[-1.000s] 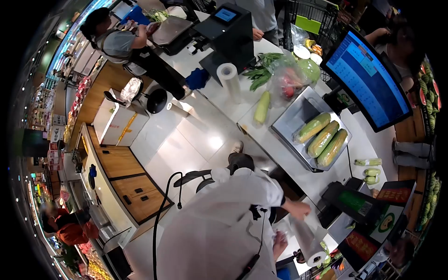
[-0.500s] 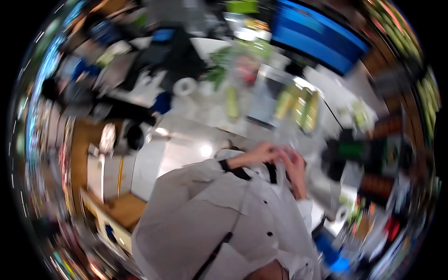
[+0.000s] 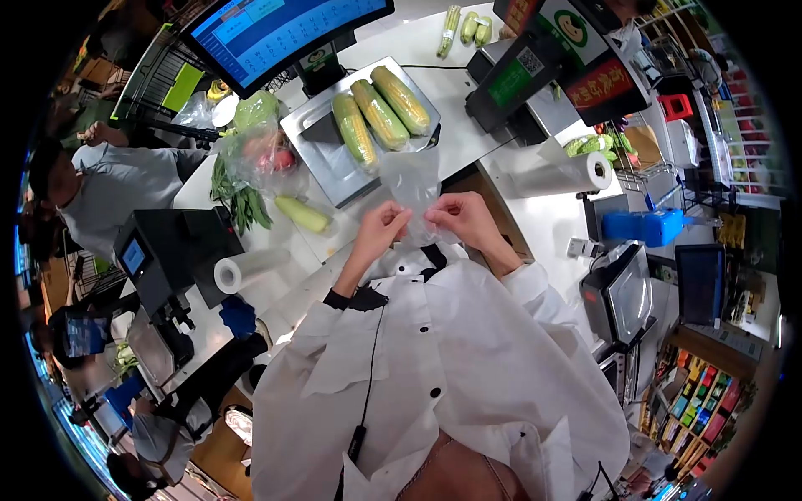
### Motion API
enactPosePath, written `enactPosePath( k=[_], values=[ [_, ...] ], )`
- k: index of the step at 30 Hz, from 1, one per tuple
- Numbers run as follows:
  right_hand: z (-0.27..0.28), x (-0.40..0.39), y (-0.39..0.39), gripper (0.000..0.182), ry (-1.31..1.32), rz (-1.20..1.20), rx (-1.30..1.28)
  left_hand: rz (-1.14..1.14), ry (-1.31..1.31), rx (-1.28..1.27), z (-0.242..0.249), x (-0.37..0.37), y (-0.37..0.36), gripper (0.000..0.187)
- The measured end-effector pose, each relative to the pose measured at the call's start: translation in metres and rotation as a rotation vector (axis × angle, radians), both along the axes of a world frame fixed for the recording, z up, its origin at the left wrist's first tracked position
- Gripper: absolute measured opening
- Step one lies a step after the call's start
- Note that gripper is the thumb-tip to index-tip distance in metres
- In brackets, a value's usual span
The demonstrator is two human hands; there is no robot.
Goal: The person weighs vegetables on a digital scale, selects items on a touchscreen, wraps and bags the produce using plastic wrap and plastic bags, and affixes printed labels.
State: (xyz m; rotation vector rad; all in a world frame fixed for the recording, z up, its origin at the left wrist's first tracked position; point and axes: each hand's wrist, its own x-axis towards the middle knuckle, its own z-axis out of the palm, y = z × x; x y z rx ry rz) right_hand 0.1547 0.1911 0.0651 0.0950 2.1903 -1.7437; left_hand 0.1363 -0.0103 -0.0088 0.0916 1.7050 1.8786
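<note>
Between my two hands hangs a clear plastic bag [image 3: 413, 179], in front of my chest. My left hand [image 3: 383, 225] pinches its left side, fingers closed. On the other side my right hand [image 3: 466, 219] pinches the bag between thumb and fingers. Just beyond the bag, three wrapped corn cobs [image 3: 380, 115] lie on a metal scale tray [image 3: 337, 188]. A pale green squash [image 3: 302, 215] rests on the counter left of the tray, beside leafy greens [image 3: 242, 196] and a clear bag of red produce [image 3: 269, 156].
A monitor [image 3: 284, 37] stands behind the scale. Bag rolls lie at left [image 3: 249, 271] and right [image 3: 561, 174], near a black printer [image 3: 175, 250]. A green-and-black device [image 3: 522, 75] stands at back right. A person [image 3: 117, 184] is at the left.
The view has turned and sharpened, so the scale and corn now appear further left and the monitor at upper left. My hands have moved apart, with the bag spread between them.
</note>
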Motion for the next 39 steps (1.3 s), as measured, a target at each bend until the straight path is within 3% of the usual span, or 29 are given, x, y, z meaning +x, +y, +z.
enactPosePath(
  k=[3, 6, 8, 9, 11, 15, 17, 18, 19, 20, 21, 23, 26, 28, 29, 30, 32, 33, 35, 36, 37, 38, 39],
  values=[
    [0.001, 0.003, -0.012, 0.016, -0.005, -0.079, -0.016, 0.026, 0.055, -0.075, 0.018, 0.003, -0.001, 0.016],
    [-0.002, 0.004, -0.026, 0.025, 0.03, -0.094, 0.069, 0.226, 0.145, -0.002, 0.039, 0.011, -0.005, 0.019],
    [-0.004, 0.002, -0.033, 0.032, 0.135, -0.047, 0.281, 0.135, -0.028, 0.191, 0.055, 0.009, -0.01, 0.017],
    [-0.008, 0.004, -0.038, 0.032, 0.132, -0.034, 0.278, 0.149, -0.031, 0.188, 0.058, 0.008, -0.011, 0.017],
    [-0.019, 0.004, -0.046, 0.035, 0.368, -0.003, 0.36, -0.155, 0.054, -0.011, 0.06, -0.002, -0.014, 0.013],
    [-0.004, 0.01, -0.031, 0.037, 0.264, 0.14, 0.306, -0.143, 0.086, 0.127, 0.031, -0.013, -0.023, 0.008],
    [-0.011, 0.017, -0.023, 0.04, 0.116, -0.219, 0.129, -0.046, -0.011, 0.06, 0.026, -0.013, -0.021, 0.006],
    [-0.023, 0.02, -0.012, 0.04, 0.18, -0.318, 0.035, -0.054, -0.008, 0.061, 0.018, -0.013, -0.02, 0.006],
    [-0.033, 0.025, 0.001, 0.041, 0.242, -0.418, -0.059, 0.094, -0.028, -0.008, 0.008, -0.01, -0.018, 0.004],
    [-0.039, 0.033, 0.019, 0.041, 0.243, -0.427, -0.056, 0.242, -0.047, -0.078, -0.002, -0.009, -0.017, 0.004],
    [-0.041, 0.042, 0.036, 0.039, 0.27, -0.566, 0.085, 0.234, -0.044, -0.074, -0.014, -0.008, -0.02, 0.004],
    [-0.039, 0.052, 0.046, 0.037, 0.3, -0.713, 0.231, 0.439, -0.089, 0.042, -0.032, -0.01, -0.027, 0.012],
    [-0.034, 0.069, 0.034, 0.034, 0.327, -0.697, 0.308, 0.329, -0.177, 0.166, 0.002, -0.004, -0.005, 0.015],
    [-0.031, 0.066, 0.005, 0.026, 0.4, -0.655, 0.047, 0.213, -0.183, 0.076, 0.007, -0.003, 0.014, 0.014],
    [-0.029, 0.066, 0.0, 0.026, 0.402, -0.661, 0.047, 0.106, -0.186, -0.013, 0.007, -0.006, 0.021, 0.013],
    [-0.028, 0.064, -0.003, 0.019, 0.322, -0.599, -0.04, 0.107, -0.179, -0.011, -0.016, -0.013, 0.028, 0.013],
    [-0.024, 0.062, 0.002, 0.013, 0.239, -0.53, -0.132, 0.112, -0.429, 0.019, -0.084, -0.03, 0.039, 0.019],
    [-0.02, 0.06, 0.022, 0.011, 0.104, -0.532, -0.081, 0.118, -0.424, 0.019, -0.072, -0.042, 0.043, 0.019],
    [-0.003, 0.047, 0.065, 0.019, -0.067, -0.607, 0.041, 0.083, -0.449, -0.11, -0.002, -0.071, 0.058, 0.031],
    [0.017, 0.039, 0.093, 0.02, 0.129, -0.621, 0.009, 0.044, -0.275, -0.159, 0.044, -0.09, 0.074, 0.028],
    [0.041, 0.027, 0.125, 0.024, 0.402, -0.651, 0.249, -0.001, 0.11, -0.08, 0.099, -0.104, 0.089, 0.027],
    [0.087, 0.014, 0.168, 0.027, 0.553, -0.548, 0.625, 0.005, 0.723, -0.097, 0.155, -0.117, 0.108, 0.02],
    [0.133, 0.002, 0.211, 0.031, 0.712, -0.502, 1.018, 0.195, 1.335, -0.194, 0.21, -0.13, 0.127, 0.015]
  ],
)
